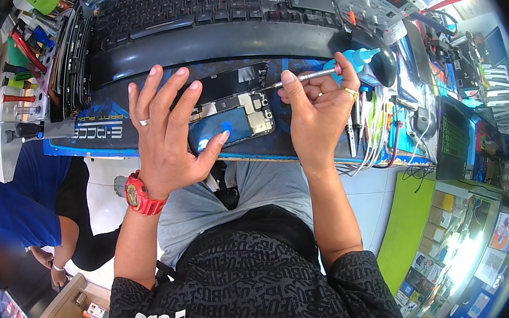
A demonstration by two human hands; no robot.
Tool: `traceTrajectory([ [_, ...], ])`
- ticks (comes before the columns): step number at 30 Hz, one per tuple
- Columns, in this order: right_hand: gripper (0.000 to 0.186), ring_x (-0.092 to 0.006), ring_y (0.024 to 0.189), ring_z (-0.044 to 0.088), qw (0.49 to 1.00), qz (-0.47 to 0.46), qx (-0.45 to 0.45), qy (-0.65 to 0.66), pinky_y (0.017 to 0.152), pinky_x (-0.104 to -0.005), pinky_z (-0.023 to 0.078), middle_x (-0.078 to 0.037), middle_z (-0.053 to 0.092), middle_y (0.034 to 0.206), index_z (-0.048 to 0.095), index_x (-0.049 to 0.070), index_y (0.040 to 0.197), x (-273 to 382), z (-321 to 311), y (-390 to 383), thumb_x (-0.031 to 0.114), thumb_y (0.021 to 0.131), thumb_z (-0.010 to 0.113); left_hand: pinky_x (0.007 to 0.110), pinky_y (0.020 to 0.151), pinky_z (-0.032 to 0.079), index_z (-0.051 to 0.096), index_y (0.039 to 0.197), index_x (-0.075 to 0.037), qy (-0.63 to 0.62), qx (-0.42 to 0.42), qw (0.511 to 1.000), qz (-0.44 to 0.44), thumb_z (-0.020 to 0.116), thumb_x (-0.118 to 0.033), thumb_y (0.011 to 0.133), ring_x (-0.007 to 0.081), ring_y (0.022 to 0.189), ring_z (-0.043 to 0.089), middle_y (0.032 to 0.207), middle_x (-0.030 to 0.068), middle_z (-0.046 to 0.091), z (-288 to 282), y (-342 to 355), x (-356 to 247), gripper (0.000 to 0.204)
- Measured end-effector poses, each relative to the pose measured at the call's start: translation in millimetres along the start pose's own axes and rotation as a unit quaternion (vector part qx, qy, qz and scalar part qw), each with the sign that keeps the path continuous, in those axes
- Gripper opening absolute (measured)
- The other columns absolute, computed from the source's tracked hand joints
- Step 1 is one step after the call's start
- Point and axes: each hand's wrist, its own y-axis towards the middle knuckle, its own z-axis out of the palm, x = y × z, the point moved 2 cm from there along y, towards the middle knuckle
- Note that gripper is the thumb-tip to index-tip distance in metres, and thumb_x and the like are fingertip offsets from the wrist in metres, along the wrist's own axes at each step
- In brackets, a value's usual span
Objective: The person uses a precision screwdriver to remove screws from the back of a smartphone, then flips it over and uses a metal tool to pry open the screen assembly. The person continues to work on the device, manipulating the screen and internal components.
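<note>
An opened phone (257,121) lies on the dark work mat, its circuit board and a blue-covered inner section showing. Behind it rests a flat black panel (225,83), tilted alongside the phone's far edge. My left hand (173,135) is over the phone's left end with fingers spread, its thumb tip at a small bright blue tab; the fingers partly hide phone and panel. Between thumb and fingers, my right hand (320,113) grips a slim screwdriver (315,75). The screwdriver's tip points left, near the black panel's right end, just beyond the phone; whether it touches anything I cannot tell.
A black keyboard (221,0) with a wrist rest spans the back. A light-blue squeeze bottle (359,58) and a black mouse (381,65) sit back right, near tweezers (351,137) and cables. Tools fill a rack at left. A person in blue (25,191) sits left.
</note>
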Motion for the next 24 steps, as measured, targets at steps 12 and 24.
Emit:
traceTrajectory([
  [12, 0.064, -0.0168, 0.068, 0.070, 0.970, -0.223, 0.022, -0.090, 0.059, -0.0292, 0.055, -0.015, 0.069, 0.102, 0.048, -0.008, 0.139, 0.2, 7.0, -6.9, 0.003, 0.086, 0.081, 0.061, 0.122, 0.012, 0.051, 0.145, -0.008, -0.014, -0.005, 1.000, -0.004, 0.084, -0.032, 0.075, 0.0394, 0.149, 0.031, 0.153, 0.0142, 0.047, 0.5, 0.4, 0.6, 0.081],
  [24, 0.057, -0.0266, 0.073, 0.069, 0.884, -0.372, 0.133, -0.252, 0.062, -0.0342, 0.054, -0.011, 0.072, 0.087, 0.060, 0.002, 0.138, 31.9, 6.4, 5.6, 0.000, 0.083, 0.076, 0.061, 0.122, 0.013, 0.050, 0.146, -0.005, -0.016, 0.009, 1.000, -0.012, 0.085, -0.030, 0.075, 0.0415, 0.149, 0.033, 0.153, 0.0160, 0.047, -3.8, 0.9, -0.7, 0.083],
])
